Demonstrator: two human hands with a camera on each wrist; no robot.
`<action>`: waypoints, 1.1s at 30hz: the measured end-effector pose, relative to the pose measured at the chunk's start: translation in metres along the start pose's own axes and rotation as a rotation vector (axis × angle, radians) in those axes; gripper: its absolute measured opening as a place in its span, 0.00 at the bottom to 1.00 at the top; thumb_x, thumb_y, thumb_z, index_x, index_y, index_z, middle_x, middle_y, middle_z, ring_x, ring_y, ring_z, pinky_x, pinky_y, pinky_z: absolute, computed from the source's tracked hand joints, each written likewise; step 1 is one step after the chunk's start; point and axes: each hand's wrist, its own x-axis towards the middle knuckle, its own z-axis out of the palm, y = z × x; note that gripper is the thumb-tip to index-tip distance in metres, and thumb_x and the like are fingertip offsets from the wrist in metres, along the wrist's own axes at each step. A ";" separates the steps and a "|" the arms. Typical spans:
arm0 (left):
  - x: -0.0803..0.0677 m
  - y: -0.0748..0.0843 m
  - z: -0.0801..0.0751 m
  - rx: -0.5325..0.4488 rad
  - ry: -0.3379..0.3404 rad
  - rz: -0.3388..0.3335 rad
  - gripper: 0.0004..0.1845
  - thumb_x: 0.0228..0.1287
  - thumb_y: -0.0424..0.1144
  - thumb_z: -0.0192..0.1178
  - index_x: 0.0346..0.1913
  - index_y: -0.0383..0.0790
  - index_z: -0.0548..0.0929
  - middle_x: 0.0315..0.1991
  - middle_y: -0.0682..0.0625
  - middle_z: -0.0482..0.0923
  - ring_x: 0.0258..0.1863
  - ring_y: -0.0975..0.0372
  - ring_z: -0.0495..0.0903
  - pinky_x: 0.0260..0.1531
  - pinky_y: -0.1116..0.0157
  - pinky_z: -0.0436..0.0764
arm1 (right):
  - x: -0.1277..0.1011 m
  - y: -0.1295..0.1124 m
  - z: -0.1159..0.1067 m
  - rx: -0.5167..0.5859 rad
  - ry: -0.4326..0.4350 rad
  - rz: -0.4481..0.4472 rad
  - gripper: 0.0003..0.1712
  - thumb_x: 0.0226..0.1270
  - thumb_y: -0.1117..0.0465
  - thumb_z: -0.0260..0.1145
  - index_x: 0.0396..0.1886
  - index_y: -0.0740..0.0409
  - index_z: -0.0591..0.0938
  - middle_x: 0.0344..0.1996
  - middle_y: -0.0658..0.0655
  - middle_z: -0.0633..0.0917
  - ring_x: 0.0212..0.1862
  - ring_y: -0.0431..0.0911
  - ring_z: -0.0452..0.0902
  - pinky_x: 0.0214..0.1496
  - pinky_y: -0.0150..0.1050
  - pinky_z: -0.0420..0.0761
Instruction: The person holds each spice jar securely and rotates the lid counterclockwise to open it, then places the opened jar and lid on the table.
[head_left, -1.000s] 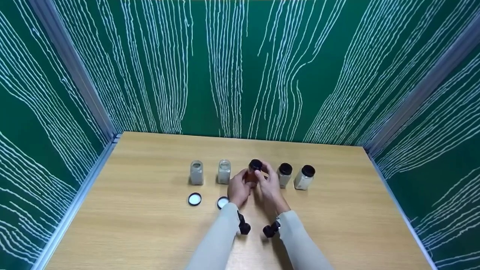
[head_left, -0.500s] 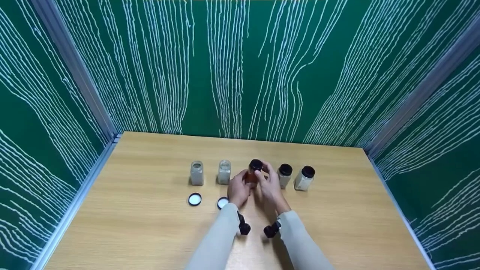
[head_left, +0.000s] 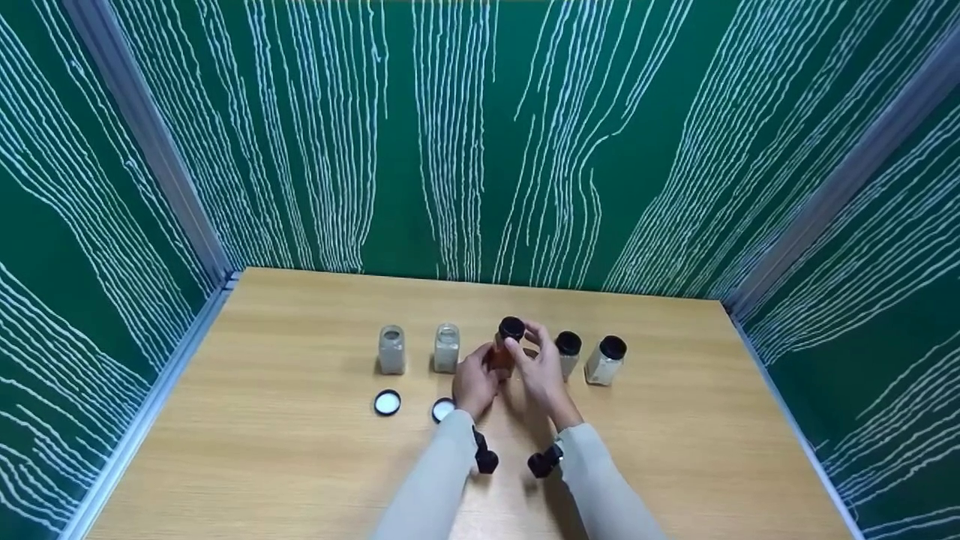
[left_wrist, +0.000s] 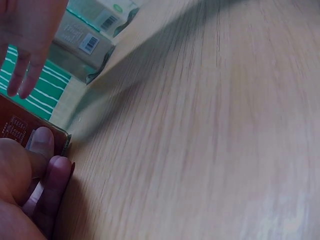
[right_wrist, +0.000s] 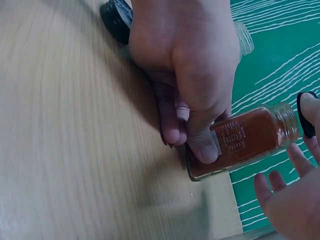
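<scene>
My left hand (head_left: 476,382) grips the lower part of a square glass spice jar (right_wrist: 245,135) holding reddish-brown powder, the thumb on its printed side. My right hand (head_left: 541,371) pinches the black screw lid (right_wrist: 305,117) between thumb and fingers. In the right wrist view the lid stands tilted just off the jar's threaded glass neck (right_wrist: 286,125). The jar's base is close over the table. In the left wrist view, the right hand's lower fingers (left_wrist: 25,75) hang loose above the jar, and the lid is out of frame.
Two uncapped pale jars (head_left: 391,350) stand on the left, with two black lids (head_left: 388,403) lying white side up in front of them. To the right stand two black-capped jars (head_left: 606,361) with pale contents. Green walls (head_left: 480,150) with white lines enclose the wooden table (head_left: 300,450).
My right hand has lifted the black lid slightly upward from the jar. The left hand keeps its hold on the jar, and the head view has shifted a little.
</scene>
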 end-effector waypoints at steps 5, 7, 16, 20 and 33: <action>0.000 -0.002 0.001 0.028 0.025 0.024 0.25 0.57 0.32 0.70 0.59 0.46 0.85 0.51 0.48 0.88 0.51 0.50 0.85 0.51 0.51 0.81 | 0.000 -0.002 0.002 0.039 0.049 -0.038 0.27 0.70 0.60 0.71 0.65 0.60 0.74 0.66 0.62 0.76 0.69 0.59 0.69 0.69 0.59 0.71; -0.001 -0.003 0.002 0.043 0.036 0.031 0.25 0.56 0.31 0.70 0.59 0.46 0.86 0.50 0.48 0.88 0.50 0.50 0.86 0.49 0.51 0.82 | 0.001 -0.004 0.003 0.065 0.072 -0.063 0.27 0.68 0.64 0.72 0.63 0.64 0.74 0.65 0.64 0.77 0.67 0.59 0.70 0.68 0.60 0.70; 0.000 -0.005 0.004 0.066 0.054 0.038 0.24 0.54 0.29 0.68 0.56 0.47 0.87 0.48 0.48 0.89 0.48 0.50 0.87 0.45 0.51 0.82 | -0.014 -0.039 0.003 0.111 0.122 -0.090 0.24 0.62 0.74 0.71 0.55 0.75 0.71 0.55 0.72 0.80 0.60 0.63 0.75 0.65 0.64 0.71; 0.001 -0.005 0.003 0.052 0.041 0.031 0.23 0.54 0.30 0.69 0.55 0.47 0.87 0.49 0.49 0.88 0.49 0.50 0.86 0.46 0.52 0.82 | -0.017 -0.042 0.003 0.092 0.124 -0.092 0.24 0.65 0.72 0.70 0.56 0.72 0.71 0.54 0.70 0.80 0.58 0.62 0.77 0.65 0.63 0.73; 0.002 -0.007 0.004 0.016 0.011 0.003 0.22 0.55 0.33 0.72 0.55 0.46 0.86 0.51 0.48 0.88 0.52 0.52 0.85 0.53 0.52 0.81 | -0.020 -0.043 0.000 0.030 0.101 -0.070 0.25 0.67 0.67 0.71 0.63 0.69 0.79 0.54 0.71 0.80 0.56 0.64 0.76 0.64 0.60 0.75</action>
